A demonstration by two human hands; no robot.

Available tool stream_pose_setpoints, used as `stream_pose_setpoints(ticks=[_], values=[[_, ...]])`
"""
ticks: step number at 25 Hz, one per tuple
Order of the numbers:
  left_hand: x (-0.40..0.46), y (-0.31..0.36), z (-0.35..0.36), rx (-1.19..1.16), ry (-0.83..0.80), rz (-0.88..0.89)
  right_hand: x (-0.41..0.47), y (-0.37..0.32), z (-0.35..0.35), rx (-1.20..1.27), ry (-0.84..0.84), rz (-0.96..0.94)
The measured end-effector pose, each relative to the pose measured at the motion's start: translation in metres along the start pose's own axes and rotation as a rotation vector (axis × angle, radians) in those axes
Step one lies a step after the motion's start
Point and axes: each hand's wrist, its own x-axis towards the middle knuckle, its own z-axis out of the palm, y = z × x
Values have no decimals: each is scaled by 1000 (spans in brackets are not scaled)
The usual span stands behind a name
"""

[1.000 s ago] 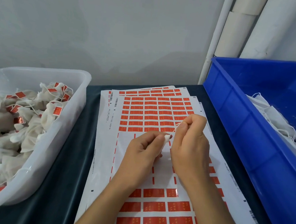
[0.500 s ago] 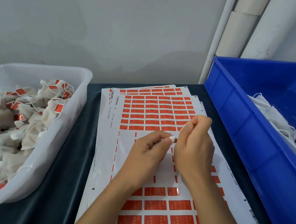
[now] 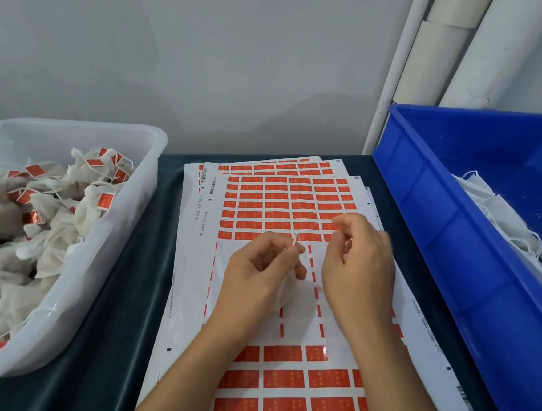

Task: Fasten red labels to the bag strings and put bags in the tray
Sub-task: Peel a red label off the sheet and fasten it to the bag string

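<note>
While the left grip (image 3: pixel 258 272) pinches the bag (image 3: pixel 284 291), its string (image 3: pixel 295 239) pointing up, the right grip (image 3: pixel 355 262) is unclear.

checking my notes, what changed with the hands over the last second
The right hand drew away to the right from the left hand, opening a gap. The left hand kept pinching the string, white bag beneath it. Label sheets and both bins stayed put.

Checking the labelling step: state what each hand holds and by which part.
Left hand pinches the thin white string at its fingertips, with the small white fabric bag beneath its palm. Right hand is curled; its hold cannot be told.
</note>
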Motion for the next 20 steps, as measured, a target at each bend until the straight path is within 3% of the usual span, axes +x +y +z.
stream_pose_setpoints(ticks=[5, 20], values=[[2, 3, 0, -70, 82, -105, -1, 3, 8, -366, -208, 68], [2, 7, 2, -164, 83, -254, 15, -16, 18, -591, -210, 17]])
